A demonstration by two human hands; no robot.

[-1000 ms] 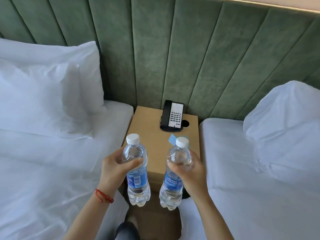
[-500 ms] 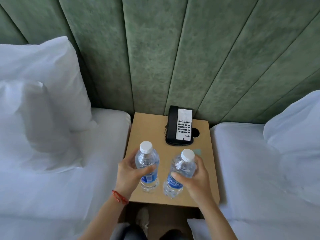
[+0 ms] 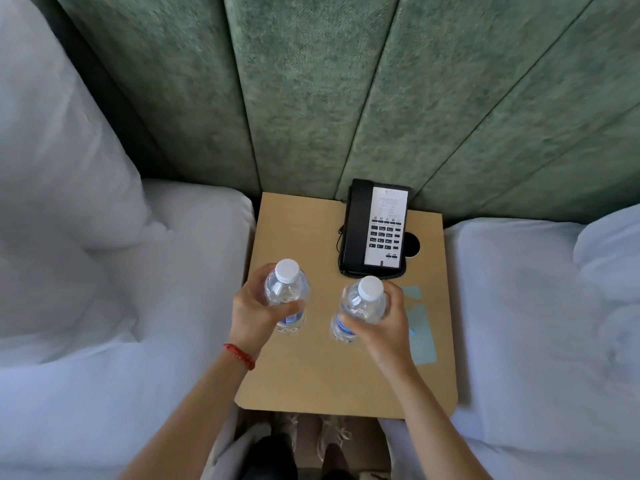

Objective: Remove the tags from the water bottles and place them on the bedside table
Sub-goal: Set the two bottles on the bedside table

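Two clear water bottles with white caps and blue labels stand upright over the wooden bedside table [image 3: 311, 375]. My left hand [image 3: 256, 317] grips the left bottle [image 3: 286, 292] around its body. My right hand [image 3: 384, 327] grips the right bottle [image 3: 362, 303] the same way. Whether the bottle bases touch the tabletop I cannot tell. A pale blue tag [image 3: 420, 334] lies flat on the table just right of my right hand, and a smaller pale blue piece [image 3: 412, 292] lies beyond it. No tag shows on either bottle neck.
A black telephone [image 3: 375, 230] with a white keypad panel sits at the back of the table, next to a round cable hole [image 3: 412, 244]. White beds and pillows flank the table on both sides. A green padded headboard rises behind. My feet show below the table's front edge.
Both hands have carried the bottles forward and down over the table. The view has moved closer and now looks more steeply down. The pale blue tag is visible on the table.
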